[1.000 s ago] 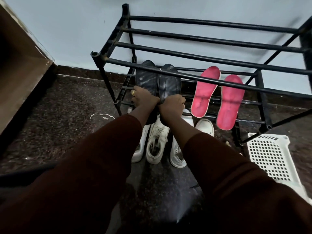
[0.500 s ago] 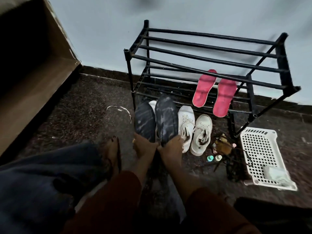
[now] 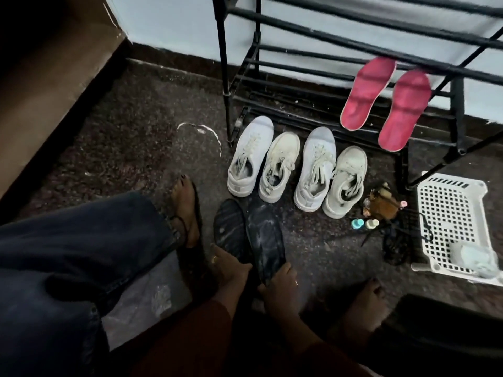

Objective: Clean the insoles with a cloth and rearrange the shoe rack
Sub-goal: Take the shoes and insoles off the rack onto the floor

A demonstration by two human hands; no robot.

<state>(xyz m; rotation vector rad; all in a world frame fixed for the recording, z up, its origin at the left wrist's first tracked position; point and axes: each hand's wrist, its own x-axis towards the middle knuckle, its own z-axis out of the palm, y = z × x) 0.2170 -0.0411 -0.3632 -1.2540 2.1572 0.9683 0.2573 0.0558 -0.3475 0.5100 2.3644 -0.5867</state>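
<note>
Hands: our left hand (image 3: 228,270) and right hand (image 3: 280,281) each grip dark insole (image 3: 265,240); loose heel grip risks drop onto gritty floor (image 3: 136,131).

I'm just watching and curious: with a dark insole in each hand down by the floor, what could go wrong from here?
1. The black insoles show pale dusty smears; held low by the left hand and right hand, they could pick up grit from the speckled floor.
2. The pink insoles only lean against the shoe rack bars; a knock might drop them.
3. Small bottles beside the white sneakers could get tipped over.
</note>
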